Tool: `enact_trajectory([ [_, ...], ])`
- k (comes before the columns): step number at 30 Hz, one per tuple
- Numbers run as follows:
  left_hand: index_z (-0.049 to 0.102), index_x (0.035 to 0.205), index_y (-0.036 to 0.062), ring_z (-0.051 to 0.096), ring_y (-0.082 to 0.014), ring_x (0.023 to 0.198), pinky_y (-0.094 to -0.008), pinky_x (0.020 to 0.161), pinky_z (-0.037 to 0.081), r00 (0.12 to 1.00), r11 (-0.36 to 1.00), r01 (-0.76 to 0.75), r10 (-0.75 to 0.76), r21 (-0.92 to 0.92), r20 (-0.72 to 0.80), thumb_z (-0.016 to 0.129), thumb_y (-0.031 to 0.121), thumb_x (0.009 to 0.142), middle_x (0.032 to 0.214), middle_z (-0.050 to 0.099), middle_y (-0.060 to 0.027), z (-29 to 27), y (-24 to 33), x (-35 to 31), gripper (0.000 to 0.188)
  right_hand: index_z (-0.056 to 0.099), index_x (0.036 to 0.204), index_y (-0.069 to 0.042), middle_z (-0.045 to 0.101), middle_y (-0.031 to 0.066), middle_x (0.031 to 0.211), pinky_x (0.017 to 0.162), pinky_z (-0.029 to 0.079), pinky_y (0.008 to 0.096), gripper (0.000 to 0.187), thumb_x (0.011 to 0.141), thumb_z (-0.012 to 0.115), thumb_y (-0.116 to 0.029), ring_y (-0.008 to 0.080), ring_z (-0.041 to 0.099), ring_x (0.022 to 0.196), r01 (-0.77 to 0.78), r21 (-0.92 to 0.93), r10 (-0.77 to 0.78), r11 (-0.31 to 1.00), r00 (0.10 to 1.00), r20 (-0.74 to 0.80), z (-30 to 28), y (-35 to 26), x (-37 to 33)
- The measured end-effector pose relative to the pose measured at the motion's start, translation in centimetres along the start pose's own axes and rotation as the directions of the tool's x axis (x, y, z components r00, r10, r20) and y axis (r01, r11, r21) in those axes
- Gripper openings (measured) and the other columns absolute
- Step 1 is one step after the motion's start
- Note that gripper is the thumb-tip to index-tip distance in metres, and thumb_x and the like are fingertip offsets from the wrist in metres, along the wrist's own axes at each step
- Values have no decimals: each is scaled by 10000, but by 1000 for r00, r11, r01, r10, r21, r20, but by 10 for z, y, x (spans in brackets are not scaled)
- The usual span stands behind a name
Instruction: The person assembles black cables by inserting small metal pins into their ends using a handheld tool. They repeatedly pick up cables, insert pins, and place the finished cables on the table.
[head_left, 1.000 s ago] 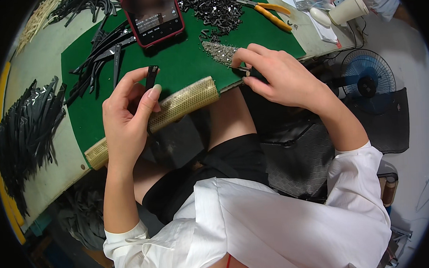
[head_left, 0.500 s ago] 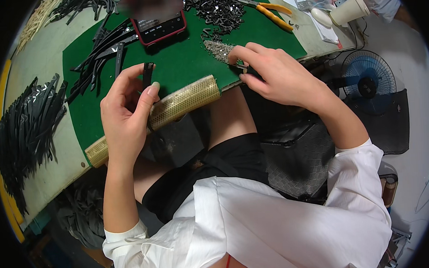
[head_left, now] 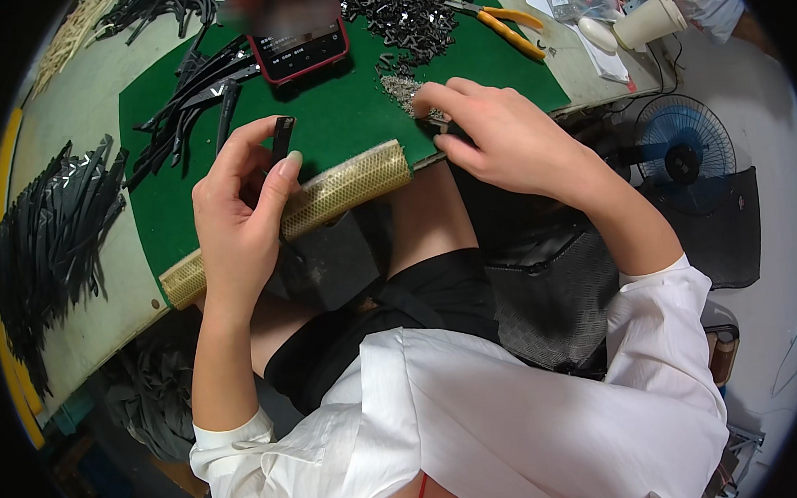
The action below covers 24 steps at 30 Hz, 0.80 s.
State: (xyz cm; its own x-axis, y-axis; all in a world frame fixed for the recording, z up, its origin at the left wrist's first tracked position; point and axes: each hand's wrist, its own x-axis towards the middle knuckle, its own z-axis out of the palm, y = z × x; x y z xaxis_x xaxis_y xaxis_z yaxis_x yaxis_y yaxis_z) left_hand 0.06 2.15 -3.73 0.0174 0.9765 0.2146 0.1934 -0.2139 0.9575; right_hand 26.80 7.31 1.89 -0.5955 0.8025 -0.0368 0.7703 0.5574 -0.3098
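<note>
My left hand (head_left: 238,203) is closed round a narrow black strip (head_left: 282,136), its end sticking up between thumb and forefinger. Below that hand runs a gold mesh-patterned roll (head_left: 346,188) along the near edge of the green mat (head_left: 338,126). My right hand (head_left: 510,144) pinches with thumb and forefinger beside a heap of tiny grey metal pieces (head_left: 397,90). Something small and dark shows at those fingertips, too little to name. Behind this heap spreads a larger pile of short black pieces (head_left: 400,23).
A red-cased phone (head_left: 302,51) stands at the mat's far side. Black strips lie bundled (head_left: 56,240) at the left and loose (head_left: 176,125) on the mat. Yellow-handled pliers (head_left: 509,31), a white cup (head_left: 650,21) and a blue fan (head_left: 684,144) are to the right.
My right hand has shifted slightly left, over the edge of the grey heap. The left hand, with the black strip, has moved a little to the right.
</note>
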Motion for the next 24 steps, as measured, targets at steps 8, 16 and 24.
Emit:
enact_trajectory([
  [8,615,1179,-28,521,-49,671,-197,598,396,995,985,-97,101,140,-25,665,39,912,763,577,8,-5,30,0,280,584,1128,-117,614,150,945,713,513,442,263,866,611,-108,355,648,791,77,-113,-70,991,996,59,-3,-15,20],
  [16,635,1004,-24,510,-60,541,-220,493,375,977,977,-170,184,126,-104,667,-11,869,656,614,-47,9,28,-1,139,602,1188,-106,557,24,908,443,425,195,282,912,637,-149,42,539,512,-174,830,26,530,982,189,-17,-52,11],
  [24,645,960,-1,608,-163,551,-277,501,441,943,914,-261,310,310,-122,678,-43,819,707,647,-100,13,31,1,151,558,1217,-68,586,21,893,414,388,179,293,964,600,-211,48,553,498,-208,957,94,203,977,192,-2,-75,9],
])
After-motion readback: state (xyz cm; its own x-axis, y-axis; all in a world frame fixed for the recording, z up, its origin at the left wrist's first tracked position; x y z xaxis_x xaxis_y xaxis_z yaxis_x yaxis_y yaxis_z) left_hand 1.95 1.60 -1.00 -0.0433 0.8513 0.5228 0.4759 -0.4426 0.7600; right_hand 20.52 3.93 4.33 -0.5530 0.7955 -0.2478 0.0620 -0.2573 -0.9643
